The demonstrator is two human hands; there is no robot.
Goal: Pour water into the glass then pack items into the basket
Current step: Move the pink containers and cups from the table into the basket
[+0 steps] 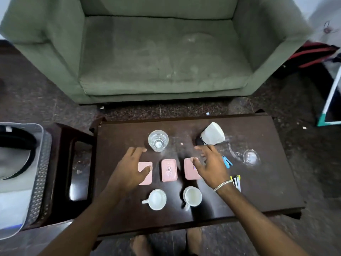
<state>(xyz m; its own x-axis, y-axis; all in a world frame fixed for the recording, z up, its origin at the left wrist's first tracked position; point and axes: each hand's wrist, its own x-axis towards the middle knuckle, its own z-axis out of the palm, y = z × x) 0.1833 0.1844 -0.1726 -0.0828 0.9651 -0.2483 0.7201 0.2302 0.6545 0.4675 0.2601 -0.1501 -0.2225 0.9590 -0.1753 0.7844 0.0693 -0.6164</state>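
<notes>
A clear glass (158,140) stands on the dark wooden table (258,187), with water in it. Three pink boxes lie in a row: left (145,168), middle (169,170), right (190,171). In front of them stand two white cups, one on the left (156,199) and one on the right (192,196). My left hand (129,172) hovers open over the left box. My right hand (210,163), with a bracelet on its wrist, hovers open over the right box. A grey perforated basket (39,174) sits at the far left on a side table.
A white pouch (212,134) lies at the table's back right, near a wet patch (249,157). A blue clip (227,162) and pens (237,182) lie right of my right hand. A green sofa (158,52) stands behind the table. The basket holds a dark round object (16,143).
</notes>
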